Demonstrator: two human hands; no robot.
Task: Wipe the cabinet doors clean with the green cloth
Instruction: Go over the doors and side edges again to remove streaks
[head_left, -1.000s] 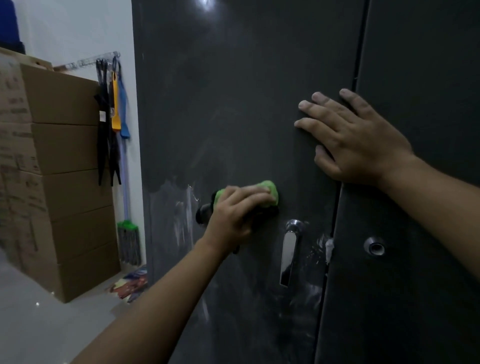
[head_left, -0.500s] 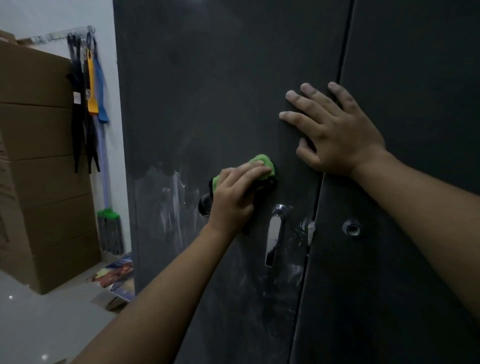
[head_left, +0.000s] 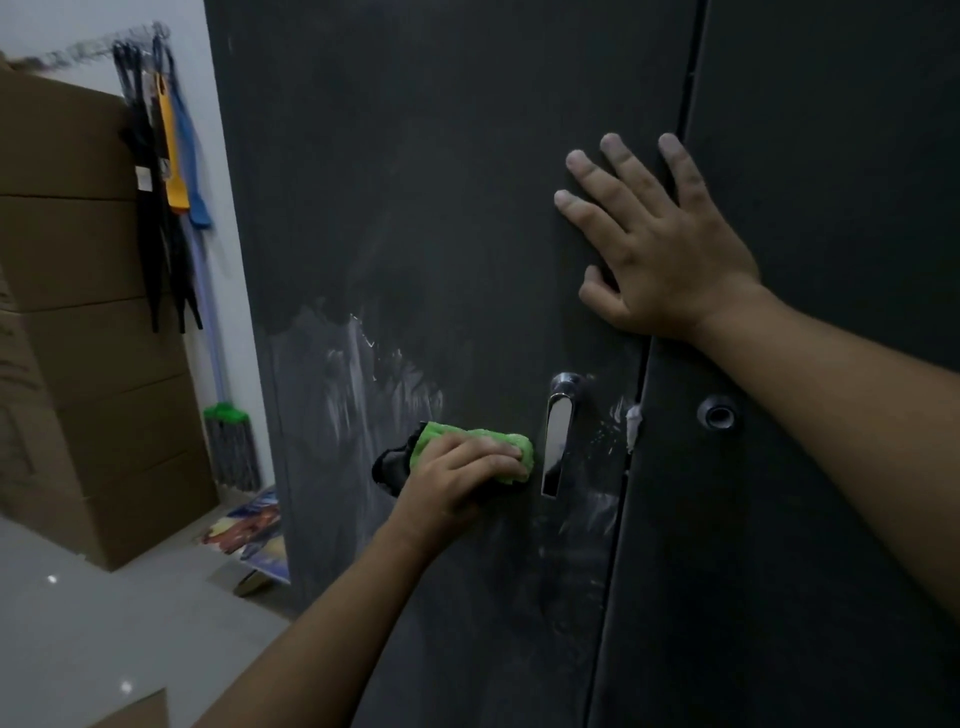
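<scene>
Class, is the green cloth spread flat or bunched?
Bunched up: the left hand grips the green cloth as a wad against the door.

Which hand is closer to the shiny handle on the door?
Left. The left hand grips the green cloth just left of the handle, the cloth almost touching it. The right hand presses flat on the door higher up, above the handle.

The cloth (head_left: 467, 436) lies on the left door (head_left: 415, 182), just left of the handle (head_left: 557, 441) near that door's right edge, under the left grip (head_left: 457, 483). Higher up, the right grip (head_left: 660, 260) rests flat at the seam with the right door (head_left: 831, 156) — its lock (head_left: 718, 411) sits right of the handle. Left of the doors, stacked boxes (head_left: 78, 312) stand on the floor (head_left: 78, 623) — tools (head_left: 171, 171) hang on the wall between.
</scene>
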